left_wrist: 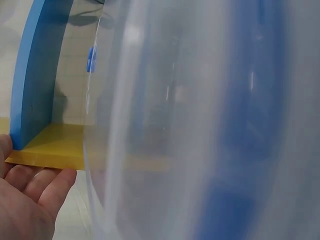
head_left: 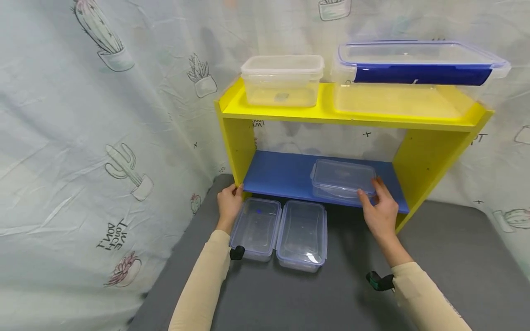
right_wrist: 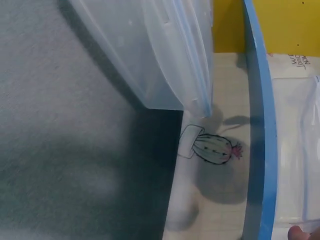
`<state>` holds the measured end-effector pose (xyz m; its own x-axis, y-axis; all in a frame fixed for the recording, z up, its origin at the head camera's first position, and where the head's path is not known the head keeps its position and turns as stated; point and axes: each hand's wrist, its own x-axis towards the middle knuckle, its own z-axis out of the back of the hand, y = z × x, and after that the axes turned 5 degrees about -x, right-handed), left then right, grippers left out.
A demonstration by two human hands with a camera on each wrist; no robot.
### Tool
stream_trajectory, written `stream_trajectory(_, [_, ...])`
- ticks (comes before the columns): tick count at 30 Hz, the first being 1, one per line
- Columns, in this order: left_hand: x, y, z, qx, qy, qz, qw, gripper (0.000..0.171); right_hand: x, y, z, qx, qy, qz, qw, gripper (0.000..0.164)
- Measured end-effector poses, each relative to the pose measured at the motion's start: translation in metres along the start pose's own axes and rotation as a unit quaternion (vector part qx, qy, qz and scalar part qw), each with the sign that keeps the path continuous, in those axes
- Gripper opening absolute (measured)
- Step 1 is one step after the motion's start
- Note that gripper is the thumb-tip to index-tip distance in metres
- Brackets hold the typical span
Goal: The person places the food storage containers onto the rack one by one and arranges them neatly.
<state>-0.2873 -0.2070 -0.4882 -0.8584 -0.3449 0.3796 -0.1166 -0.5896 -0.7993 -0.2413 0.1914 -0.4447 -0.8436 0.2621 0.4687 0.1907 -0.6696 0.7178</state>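
A yellow shelf unit (head_left: 229, 151) with a blue lower board (head_left: 277, 170) stands on the dark grey table. My left hand (head_left: 230, 204) grips its left side panel near the board's front corner. In the left wrist view, the fingers (left_wrist: 59, 192) curl against the yellow panel (left_wrist: 60, 150). On the blue board, toward the right, sits a clear lidded food container (head_left: 343, 175). My right hand (head_left: 381, 211) holds its right front corner, thumb in front and fingers along the right side. In the right wrist view only a thumb tip (right_wrist: 298, 234) shows, by the container (right_wrist: 290, 150).
Two clear containers, a left one (head_left: 256, 225) and a right one (head_left: 302, 234), lie side by side under the blue board's left half. On the yellow top board (head_left: 327, 99) stand a white-lidded container (head_left: 283, 82) and a larger blue-clipped container (head_left: 418, 73). A printed curtain (head_left: 165, 105) hangs behind.
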Motion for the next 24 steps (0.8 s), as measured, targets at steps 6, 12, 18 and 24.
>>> stream_trajectory(6, [-0.001,0.003,-0.002,-0.003,-0.004,0.001,1.0,0.029,0.006,0.003,-0.003,-0.008,0.03,-0.031,0.999,0.053])
stream_trajectory(12, [0.0,-0.001,-0.002,-0.005,-0.006,0.0,1.0,0.029,0.011,0.01,-0.009,-0.006,0.05,-0.044,0.998,0.052])
stream_trajectory(18, [0.001,-0.003,0.0,-0.008,-0.01,0.002,0.9999,0.027,0.013,0.017,-0.026,0.005,0.063,-0.033,0.997,0.052])
stream_trajectory(24, [0.0,0.0,0.002,-0.006,-0.007,0.003,1.0,0.027,0.014,0.029,-0.046,0.008,0.074,-0.019,0.997,0.052])
